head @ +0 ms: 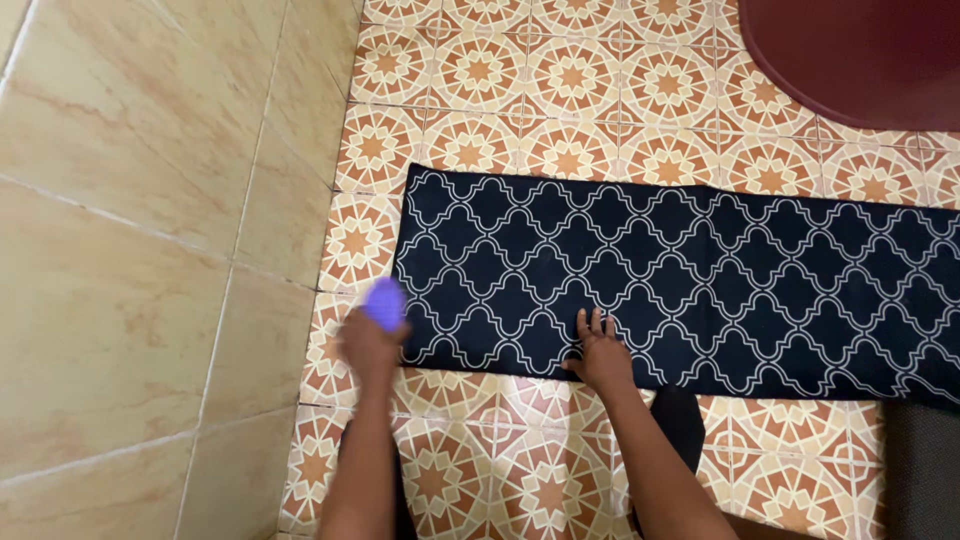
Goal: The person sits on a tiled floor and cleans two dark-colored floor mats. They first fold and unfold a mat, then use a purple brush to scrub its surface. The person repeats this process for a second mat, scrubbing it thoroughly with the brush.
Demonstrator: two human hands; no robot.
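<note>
A long dark navy mat with a white lattice pattern lies across the orange and cream patterned floor tiles. My left hand is at the mat's near left corner, blurred, closed around a small purple object. My right hand rests flat on the mat's near edge, fingers spread and pressing on the fabric. Both forearms reach in from the bottom of the view.
A beige tiled wall rises along the left. A dark red rounded mat lies at the top right. A grey dark item sits at the bottom right corner.
</note>
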